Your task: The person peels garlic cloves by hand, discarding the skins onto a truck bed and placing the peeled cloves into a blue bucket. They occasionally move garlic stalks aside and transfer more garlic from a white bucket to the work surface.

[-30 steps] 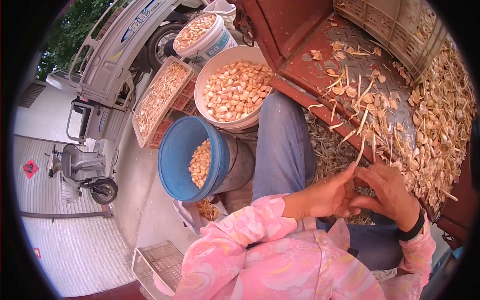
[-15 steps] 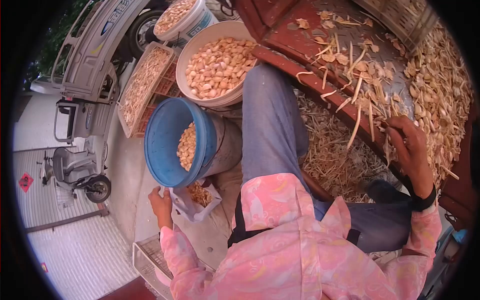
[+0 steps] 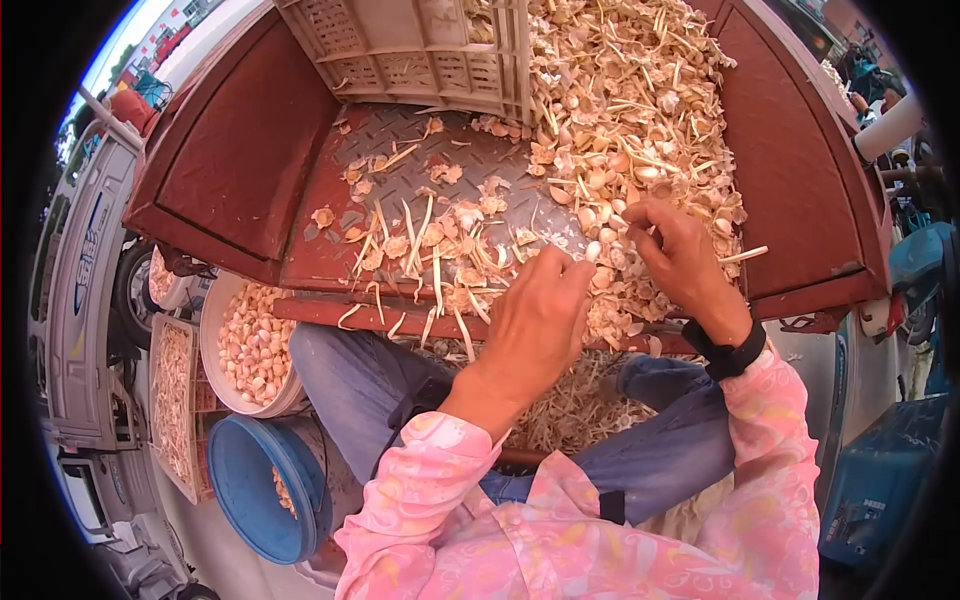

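Observation:
My left hand (image 3: 533, 318) is over the front of the metal truck bed, thumb and fingers pinched at a pale garlic clove (image 3: 593, 251). Just right of it, my right hand (image 3: 685, 262) has its fingers curled together above the garlic pile (image 3: 625, 130). Whatever lies between the right fingertips, if anything, is too small to make out. The pile mixes cloves, papery skins and dry stalks. Loose stalks and skins (image 3: 432, 235) lie on the bed to the left of my hands.
A plastic crate (image 3: 400, 50) stands tilted at the back of the bed. Down to the left are a white bucket (image 3: 215, 350) of cloves, a blue bucket (image 3: 240, 500) with some cloves, and a basket (image 3: 172, 400) of stalks. Red metal walls (image 3: 800, 160) flank the bed.
My view has swung from the buckets to the truck bed. My left hand has come up from beside the blue bucket to the garlic pile, close to my right hand.

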The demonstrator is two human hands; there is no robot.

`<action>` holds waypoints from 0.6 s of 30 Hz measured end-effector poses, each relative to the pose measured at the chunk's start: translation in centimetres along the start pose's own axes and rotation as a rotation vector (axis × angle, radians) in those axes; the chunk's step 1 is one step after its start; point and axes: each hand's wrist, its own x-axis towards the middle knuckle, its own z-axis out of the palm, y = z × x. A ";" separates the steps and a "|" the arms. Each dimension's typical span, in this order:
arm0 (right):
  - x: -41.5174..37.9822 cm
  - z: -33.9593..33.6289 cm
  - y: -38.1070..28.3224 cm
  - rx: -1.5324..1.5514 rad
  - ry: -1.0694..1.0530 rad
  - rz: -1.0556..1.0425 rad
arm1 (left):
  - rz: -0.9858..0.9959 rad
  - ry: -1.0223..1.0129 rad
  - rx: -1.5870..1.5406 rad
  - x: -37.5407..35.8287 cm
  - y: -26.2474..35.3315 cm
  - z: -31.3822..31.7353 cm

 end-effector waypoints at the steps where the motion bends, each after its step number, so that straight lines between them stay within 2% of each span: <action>1: -0.2 -0.1 0.2 -0.020 0.000 -0.042 | 0.006 -0.056 0.051 0.5 -0.6 1.6; 3: -0.5 -0.5 0.5 -0.029 -0.106 -0.090 | 0.018 -0.168 0.155 1.3 -1.4 3.7; 5: -0.8 -1.4 -0.3 -0.077 -0.261 -0.118 | 0.000 -0.205 0.078 1.6 -2.1 3.6; 9: -1.5 -1.2 -0.8 -0.037 -0.370 -0.104 | -0.021 -0.286 -0.012 2.1 -3.5 2.4; 17: -1.2 0.7 -0.4 -0.168 -0.311 -0.068 | -0.068 -0.315 0.169 2.7 -3.8 1.2; 18: -1.1 0.9 -0.5 -0.190 -0.294 -0.062 | -0.081 -0.268 0.143 2.5 -3.8 1.2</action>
